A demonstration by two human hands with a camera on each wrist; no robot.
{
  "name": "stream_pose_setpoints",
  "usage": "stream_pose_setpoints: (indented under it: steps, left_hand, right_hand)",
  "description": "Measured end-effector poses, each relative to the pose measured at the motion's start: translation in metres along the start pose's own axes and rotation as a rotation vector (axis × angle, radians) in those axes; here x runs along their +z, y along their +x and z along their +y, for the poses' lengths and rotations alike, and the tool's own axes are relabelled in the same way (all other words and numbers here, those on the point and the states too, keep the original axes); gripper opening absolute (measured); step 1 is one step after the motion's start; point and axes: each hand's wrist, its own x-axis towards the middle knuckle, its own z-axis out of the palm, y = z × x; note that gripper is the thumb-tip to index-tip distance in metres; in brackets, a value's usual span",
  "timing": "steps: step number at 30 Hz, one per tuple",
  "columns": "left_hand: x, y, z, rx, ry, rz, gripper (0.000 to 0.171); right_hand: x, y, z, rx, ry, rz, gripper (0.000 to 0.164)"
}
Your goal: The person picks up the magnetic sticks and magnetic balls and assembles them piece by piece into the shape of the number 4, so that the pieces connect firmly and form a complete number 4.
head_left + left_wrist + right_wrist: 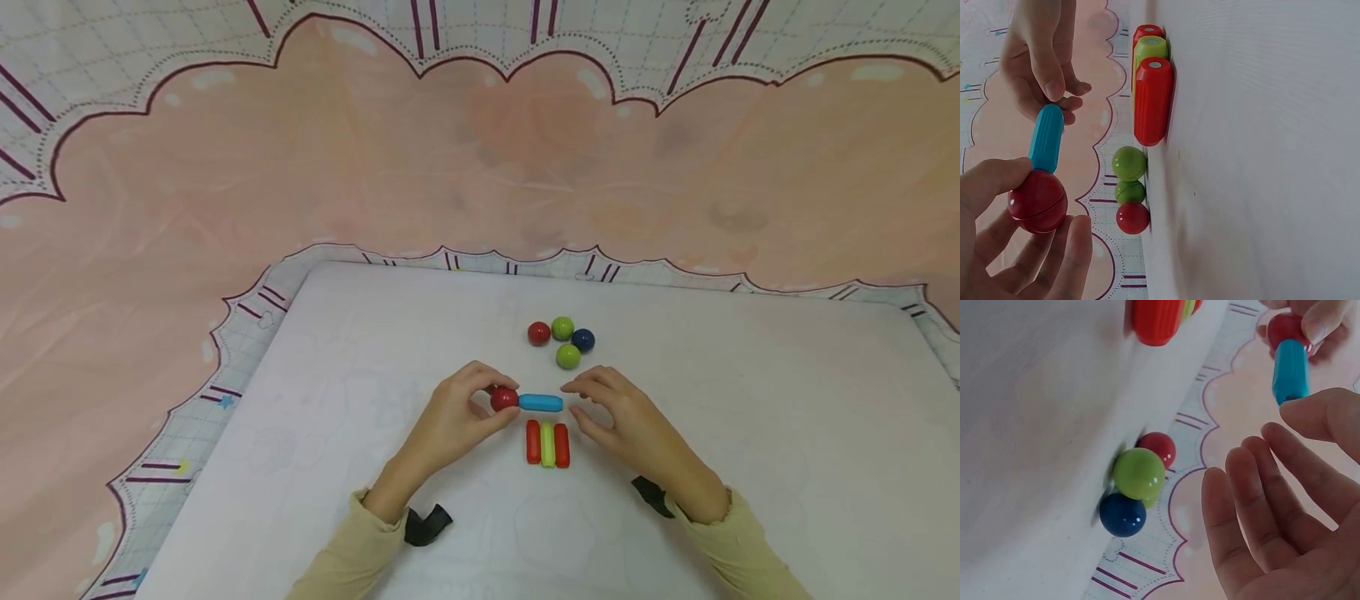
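Note:
In the head view my left hand (465,412) pinches a red ball (504,398) between thumb and fingers. A light-blue ribbed rod (541,403) sticks out of that ball toward the right, and the left wrist view shows the two end to end. My right hand (618,417) is just past the rod's free end, fingers spread and loosely bent, with nothing between them. From the right wrist view, the thumb tip (1297,412) is close to the end of the blue rod (1291,372).
Below the rod lie two red rods (533,442) with a yellow-green rod (548,445) between them. Farther back sit a red ball (538,333), two green balls (568,357) and a dark blue ball (582,340). All rest on a white tabletop (375,333).

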Motion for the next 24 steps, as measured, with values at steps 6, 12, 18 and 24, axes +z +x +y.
stream_pose_setpoints:
  steps: [6, 12, 18, 24]
  left_hand:
    - [-0.001, -0.003, -0.001, -0.018, 0.001, 0.001, 0.032]
    - [-0.002, -0.004, -0.002, -0.018, -0.002, 0.002, 0.032]
    - [-0.001, -0.005, -0.006, -0.016, 0.002, 0.003, 0.032]
    - [-0.002, -0.007, -0.008, -0.025, 0.007, 0.008, 0.032]
  right_hand:
    - [0.001, 0.003, 0.006, -0.019, -0.014, 0.023, 0.033]
    - [0.003, 0.007, 0.012, 0.012, -0.025, 0.027, 0.037]
    - [0.006, 0.016, 0.018, 0.044, -0.04, 0.046, 0.033]
    - [0.009, 0.024, 0.021, 0.057, -0.043, 0.069, 0.031]
